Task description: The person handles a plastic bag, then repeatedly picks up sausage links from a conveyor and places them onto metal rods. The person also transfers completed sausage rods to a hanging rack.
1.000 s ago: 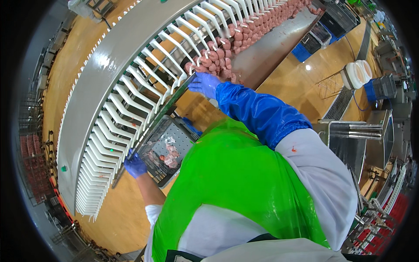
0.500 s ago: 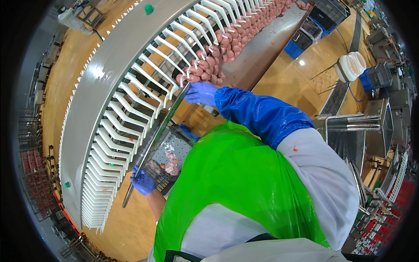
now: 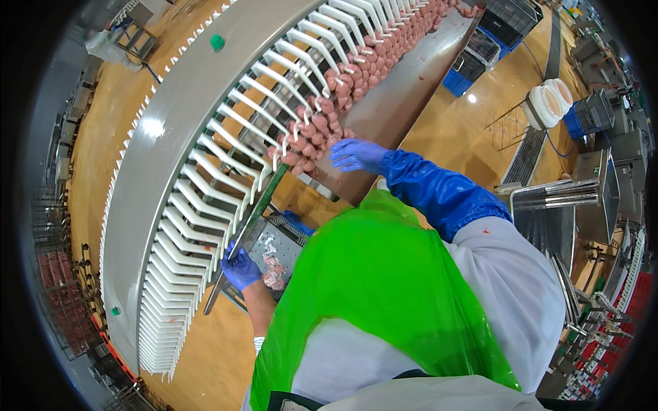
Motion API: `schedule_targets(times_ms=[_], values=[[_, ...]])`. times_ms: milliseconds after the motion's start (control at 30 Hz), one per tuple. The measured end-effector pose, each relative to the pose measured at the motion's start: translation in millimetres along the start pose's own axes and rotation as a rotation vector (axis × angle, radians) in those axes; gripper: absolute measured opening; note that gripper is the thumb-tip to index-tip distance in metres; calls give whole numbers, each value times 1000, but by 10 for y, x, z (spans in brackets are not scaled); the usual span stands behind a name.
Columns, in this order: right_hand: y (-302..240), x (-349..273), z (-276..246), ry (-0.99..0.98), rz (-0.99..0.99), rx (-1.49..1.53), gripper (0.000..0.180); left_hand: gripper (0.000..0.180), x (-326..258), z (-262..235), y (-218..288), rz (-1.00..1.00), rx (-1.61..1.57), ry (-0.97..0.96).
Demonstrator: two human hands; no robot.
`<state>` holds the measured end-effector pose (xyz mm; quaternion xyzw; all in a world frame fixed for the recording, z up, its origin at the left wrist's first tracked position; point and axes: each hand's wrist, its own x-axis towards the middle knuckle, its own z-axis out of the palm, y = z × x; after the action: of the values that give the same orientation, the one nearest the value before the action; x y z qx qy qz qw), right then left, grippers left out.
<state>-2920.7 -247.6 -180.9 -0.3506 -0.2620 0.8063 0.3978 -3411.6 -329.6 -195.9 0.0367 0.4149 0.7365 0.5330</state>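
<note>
My left hand (image 3: 240,268), in a blue-violet glove, is closed round a long narrow metal bar (image 3: 216,293) beside the tips of the white hooks (image 3: 179,226). The bar slants up toward a green strip (image 3: 271,189) and linked pink sausages (image 3: 317,131) hanging in loops from the hooks; I cannot tell whether bar and strip are one piece. My right hand (image 3: 358,156), gloved too, with a blue sleeve above it, is open with fingers stretched toward the sausages. It is at their near right edge; whether the fingertips touch them is unclear.
A curved grey metal rail (image 3: 147,157) carries the hooks. Under the sausages lies a long steel trough (image 3: 404,85). Below my left hand's bar is a perforated tray (image 3: 271,240) with meat scraps (image 3: 275,272). White buckets (image 3: 545,106) and blue crates (image 3: 456,83) stand on the floor at right.
My right hand has left the bar's upper end and moved right, fingers now spread. My left hand has moved up and right with the bar. The sausages and hooks have shifted slightly in view.
</note>
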Motion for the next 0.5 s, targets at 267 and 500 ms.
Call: schedule_targets(times_ms=[267, 500], values=[[-812, -650, -1662, 442, -149, 77, 29, 31, 437, -794, 551, 176, 430, 32], [-1603, -888, -2578, 574, -163, 11, 31, 38, 156, 567, -454, 89, 188, 194]])
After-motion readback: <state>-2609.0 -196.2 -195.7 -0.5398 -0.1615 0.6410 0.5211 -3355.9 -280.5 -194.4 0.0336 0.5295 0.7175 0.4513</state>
